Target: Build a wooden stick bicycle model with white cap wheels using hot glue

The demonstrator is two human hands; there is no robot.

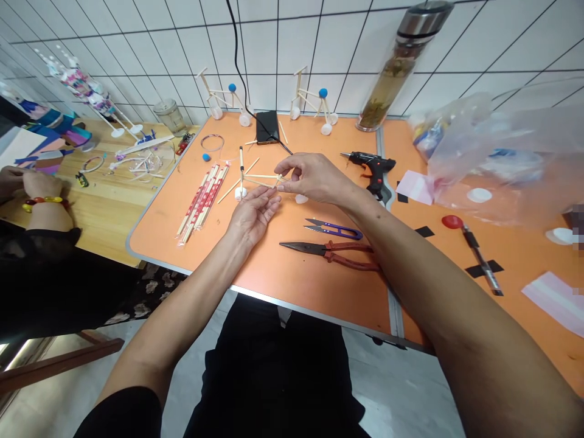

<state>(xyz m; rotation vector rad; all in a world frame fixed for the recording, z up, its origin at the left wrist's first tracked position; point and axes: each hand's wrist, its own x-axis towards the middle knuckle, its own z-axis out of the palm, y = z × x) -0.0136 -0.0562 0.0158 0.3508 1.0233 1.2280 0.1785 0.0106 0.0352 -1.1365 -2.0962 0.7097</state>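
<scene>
A small bicycle-shaped model made of wooden sticks (260,177), with white round wheels and one dark-tipped upright, stands on the orange table in front of me. My right hand (314,176) pinches its right end between thumb and fingers, hiding part of that joint. Palm up, my left hand (255,216) lies under the near side of the model, its fingers loosely spread and the fingertips close to my right thumb. Left of it are paper-wrapped chopsticks (203,204) and loose sticks (236,182).
Thread snips (333,230), long-nose pliers (328,250) and a glue gun (371,169) lie to the right. Two finished-looking stick bicycles (223,100), a phone (267,127) and a tall bottle (387,79) stand behind. Another person's hands (41,185) are at the left table.
</scene>
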